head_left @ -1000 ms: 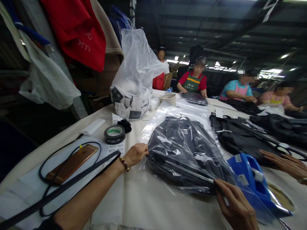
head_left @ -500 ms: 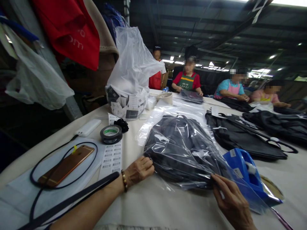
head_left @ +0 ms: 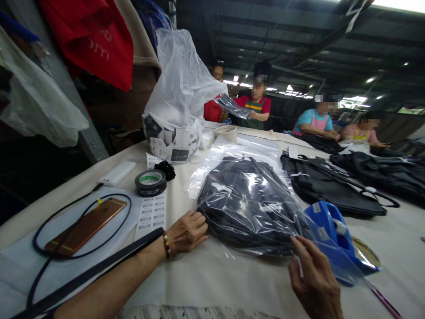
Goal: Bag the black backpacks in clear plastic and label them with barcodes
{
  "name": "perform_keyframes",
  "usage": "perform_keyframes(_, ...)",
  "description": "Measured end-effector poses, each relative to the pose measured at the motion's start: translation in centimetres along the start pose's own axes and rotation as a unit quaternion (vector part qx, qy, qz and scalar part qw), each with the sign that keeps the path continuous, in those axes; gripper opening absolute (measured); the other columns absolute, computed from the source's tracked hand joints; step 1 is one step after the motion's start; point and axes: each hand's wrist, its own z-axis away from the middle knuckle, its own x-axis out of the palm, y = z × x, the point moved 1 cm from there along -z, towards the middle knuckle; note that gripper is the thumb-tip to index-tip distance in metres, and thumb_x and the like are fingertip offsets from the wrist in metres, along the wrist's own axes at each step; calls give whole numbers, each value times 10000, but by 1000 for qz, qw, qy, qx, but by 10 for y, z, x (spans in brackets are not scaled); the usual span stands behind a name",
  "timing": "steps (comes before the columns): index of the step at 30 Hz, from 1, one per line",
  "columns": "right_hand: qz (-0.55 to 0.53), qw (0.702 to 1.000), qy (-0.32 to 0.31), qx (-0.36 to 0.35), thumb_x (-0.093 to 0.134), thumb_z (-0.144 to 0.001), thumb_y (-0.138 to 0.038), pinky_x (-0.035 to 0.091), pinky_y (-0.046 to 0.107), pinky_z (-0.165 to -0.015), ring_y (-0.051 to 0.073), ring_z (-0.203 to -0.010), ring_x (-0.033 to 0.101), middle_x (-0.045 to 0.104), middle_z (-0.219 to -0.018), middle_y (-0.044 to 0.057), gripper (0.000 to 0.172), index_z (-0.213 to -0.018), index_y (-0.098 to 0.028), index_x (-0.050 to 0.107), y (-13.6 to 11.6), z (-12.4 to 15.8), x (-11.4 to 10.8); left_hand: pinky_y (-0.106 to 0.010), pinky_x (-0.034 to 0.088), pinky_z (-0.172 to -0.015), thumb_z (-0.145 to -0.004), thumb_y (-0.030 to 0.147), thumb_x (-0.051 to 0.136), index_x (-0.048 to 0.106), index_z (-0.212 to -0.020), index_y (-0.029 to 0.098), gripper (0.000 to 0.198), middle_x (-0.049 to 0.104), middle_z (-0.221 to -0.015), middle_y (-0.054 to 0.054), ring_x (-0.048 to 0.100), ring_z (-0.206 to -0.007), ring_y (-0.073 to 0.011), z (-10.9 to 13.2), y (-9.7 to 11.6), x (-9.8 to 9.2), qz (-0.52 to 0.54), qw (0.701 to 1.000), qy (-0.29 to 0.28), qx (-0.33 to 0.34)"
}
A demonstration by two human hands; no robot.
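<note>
A black bag (head_left: 232, 208), likely a backpack, lies flat inside a clear plastic bag (head_left: 212, 188) in front of me. At its lower left corner is my left hand (head_left: 188, 230), its fingers curled closed on the plastic edge. My right hand (head_left: 317, 272) rests at the lower right corner; its fingertips touch the plastic, and the thumb stands apart from them. Loose clear plastic stretches right from there, across part of a blue tape dispenser (head_left: 328, 226). Under the far side of the wrapped bag lie more clear plastic bags (head_left: 195, 179).
Left of me lie a phone (head_left: 88, 226) with a cable, a white power bank (head_left: 117, 173), black tape (head_left: 150, 182) and a barcode label sheet (head_left: 151, 212). Behind stands a plastic sack of tags (head_left: 175, 141). More black bags (head_left: 328, 186) lie right. Several co-workers (head_left: 314, 122) are across the table.
My right thumb has come away from the plastic edge, and my left fingers have shifted slightly. The co-worker in the green apron has lifted a wrapped item off the table. The view has shifted a little.
</note>
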Motion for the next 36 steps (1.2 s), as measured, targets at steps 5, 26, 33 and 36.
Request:
perform_keyframes(5, -98, 982, -74, -146, 413, -859, -131, 338, 361, -893, 218, -1012, 521, 623, -1104, 72, 346, -1175, -157, 550, -81, -3, 18, -363, 392, -688, -810, 606, 466, 521, -866, 146, 466, 544, -834, -65, 483, -791, -222, 2, -1, -3, 39, 997, -60, -13)
perform_keyframes(26, -107, 983, -134, -66, 286, -978, -332, 263, 271, -599, 144, -554, 457, 529, -587, -13, 422, -636, -218, 504, -103, -36, 69, -384, 397, -930, -838, 34, 360, 487, -730, 160, 209, 609, -806, -46, 560, -842, -155, 35, -20, 0, -45, 997, 61, -16)
perform_keyframes(33, -93, 989, -96, -65, 273, -980, -374, 272, 264, -582, 140, -529, 464, 517, -547, -15, 468, -597, -221, 494, -104, -40, 67, -351, 450, -796, -860, 149, 500, 470, -684, 155, 178, 532, -634, -11, 542, -755, -169, 31, -28, 1, -104, 988, 115, -20)
perform_keyframes(36, -73, 992, -81, -68, 299, -978, -350, 269, 265, -573, 133, -521, 465, 497, -535, -16, 455, -585, -216, 485, -103, -42, 67, -359, 448, -798, -847, 151, 533, 472, -683, 149, 174, 532, -636, -16, 537, -754, -174, 30, -31, 3, -121, 984, 125, -36)
